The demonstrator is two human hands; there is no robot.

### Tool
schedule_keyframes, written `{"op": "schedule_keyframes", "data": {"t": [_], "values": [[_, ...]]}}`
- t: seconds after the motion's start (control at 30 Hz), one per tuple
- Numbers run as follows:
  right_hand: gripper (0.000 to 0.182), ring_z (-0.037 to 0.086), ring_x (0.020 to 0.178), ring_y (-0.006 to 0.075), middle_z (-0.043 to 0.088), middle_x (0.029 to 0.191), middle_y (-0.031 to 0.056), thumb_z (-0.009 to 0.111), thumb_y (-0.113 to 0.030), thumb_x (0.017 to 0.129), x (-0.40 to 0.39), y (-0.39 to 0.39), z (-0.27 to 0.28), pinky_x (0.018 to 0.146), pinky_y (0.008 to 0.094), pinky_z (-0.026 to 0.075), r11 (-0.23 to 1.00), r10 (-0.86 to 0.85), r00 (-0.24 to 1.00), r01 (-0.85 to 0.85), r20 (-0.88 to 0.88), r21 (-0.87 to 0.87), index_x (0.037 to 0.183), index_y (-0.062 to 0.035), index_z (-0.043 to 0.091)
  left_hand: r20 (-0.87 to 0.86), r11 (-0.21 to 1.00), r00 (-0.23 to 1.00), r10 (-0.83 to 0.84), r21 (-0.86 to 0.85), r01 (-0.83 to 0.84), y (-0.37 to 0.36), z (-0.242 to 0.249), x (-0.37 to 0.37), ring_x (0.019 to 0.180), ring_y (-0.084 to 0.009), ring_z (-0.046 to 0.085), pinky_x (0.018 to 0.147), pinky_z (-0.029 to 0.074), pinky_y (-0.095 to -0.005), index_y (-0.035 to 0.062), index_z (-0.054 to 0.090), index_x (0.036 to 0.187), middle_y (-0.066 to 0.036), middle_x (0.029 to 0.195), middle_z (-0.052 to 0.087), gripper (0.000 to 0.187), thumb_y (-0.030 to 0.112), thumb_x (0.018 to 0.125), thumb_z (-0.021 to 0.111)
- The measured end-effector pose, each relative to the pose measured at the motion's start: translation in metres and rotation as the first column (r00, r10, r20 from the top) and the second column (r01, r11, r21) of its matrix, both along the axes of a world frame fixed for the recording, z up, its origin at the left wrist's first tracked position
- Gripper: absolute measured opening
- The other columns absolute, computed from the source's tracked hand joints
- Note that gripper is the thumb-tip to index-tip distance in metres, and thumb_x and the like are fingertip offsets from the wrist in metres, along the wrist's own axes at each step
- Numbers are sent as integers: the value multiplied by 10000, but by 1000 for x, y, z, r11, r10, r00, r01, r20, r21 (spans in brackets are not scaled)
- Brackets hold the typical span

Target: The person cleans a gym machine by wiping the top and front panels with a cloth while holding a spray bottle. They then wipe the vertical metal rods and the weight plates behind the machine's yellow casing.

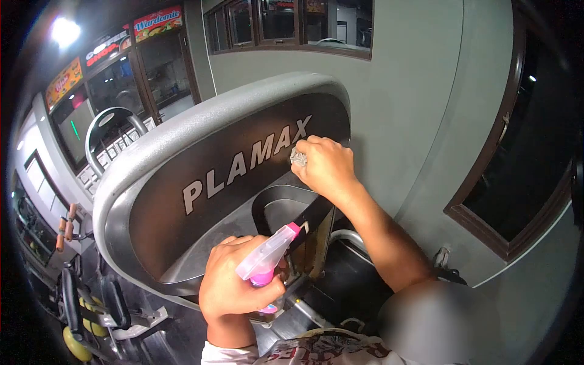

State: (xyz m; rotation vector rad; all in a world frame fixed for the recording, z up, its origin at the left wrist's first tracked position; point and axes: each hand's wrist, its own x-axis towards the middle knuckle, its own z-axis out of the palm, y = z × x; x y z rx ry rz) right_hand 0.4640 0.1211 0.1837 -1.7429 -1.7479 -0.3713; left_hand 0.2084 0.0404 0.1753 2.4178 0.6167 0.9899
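Note:
A spray bottle point(263, 261) with a clear and pink trigger head is gripped in my left hand point(234, 283), its pink nozzle pointing up and right. My right hand point(326, 165) is closed around a crumpled greyish cloth point(298, 157), which touches the dark panel point(164, 225) near the letter X. The panel bears the word PLAMAX and has a thick silver rim point(182, 115). Most of the cloth is hidden by my right fingers, and the bottle's lower body is largely behind my left hand.
A black curved handle point(264, 204) sits below the panel. Gym equipment with yellow-green weights point(76, 344) stands at the lower left. A grey wall point(407, 109) and a dark-framed window point(517, 158) are on the right. Shop signs point(158, 23) hang at the upper left.

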Motion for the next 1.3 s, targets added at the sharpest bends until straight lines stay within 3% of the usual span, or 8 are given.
{"op": "schedule_keyframes", "data": {"t": [0.17,0.37,0.57,0.77,0.93,1.13,1.23,1.3], "values": [[287,721,987,334,760,978,91,758,-325,757,48,12,25,847,484,559,961,-220,958,181,-185,-208,1014,-199,774,251,984,967,-40,-160,82,-2,-5,-4,610,-223,678,622,487,-322,51,697,850,-44,699,686,236,99,620,708],[217,711,990,339,737,1059,102,729,-267,767,-8,5,7,850,505,560,996,-44,993,53,111,-75,955,-169,773,608,898,788,94,-393,197,-26,-8,-35,666,-145,649,617,514,-255,-108,655,1002,-124,806,690,371,-55,637,615],[268,669,1107,312,742,1117,78,723,-329,814,23,5,29,902,509,537,918,-291,948,239,-126,-315,1034,-182,766,635,919,770,54,-333,211,-22,-9,-75,701,-180,647,609,509,-262,-135,613,1141,-145,815,666,518,-82,626,596],[231,558,1208,297,719,1100,64,631,-278,896,-26,-17,5,975,555,465,977,4,993,21,115,-211,1063,-202,771,588,887,809,-11,-368,280,-8,-21,-101,776,-181,676,655,542,-275,-81,600,1099,-134,870,682,414,-85,685,615],[290,475,1300,331,645,1274,41,591,-339,959,-11,-12,5,1023,658,391,913,-303,942,330,144,-240,1185,-227,732,572,888,820,-26,-363,282,-5,-23,-104,784,-170,671,664,539,-267,-92,599,1138,-128,887,678,455,-101,684,587],[292,568,1208,389,658,1269,81,578,-325,980,-21,-7,5,1003,516,499,899,-312,944,329,104,-289,1198,-193,721,483,885,875,-34,-393,252,-8,-16,-105,780,-136,656,672,523,-255,-94,611,1217,-90,910,683,541,-82,676,592],[283,565,1235,368,672,1231,102,568,-307,980,-41,-28,9,1016,512,493,935,-66,995,90,80,-343,1177,-183,728,518,863,853,-66,-400,309,-6,-15,-101,780,-128,654,673,520,-254,-92,616,1214,-87,912,684,533,-83,681,607],[271,628,1177,353,704,1181,122,586,-283,954,-47,-32,16,985,502,516,916,-204,969,240,142,-321,1151,-182,744,556,854,829,-70,-396,338,-7,-15,-97,781,-123,654,672,519,-250,-91,620,1212,-86,912,685,527,-87,685,619]]}}
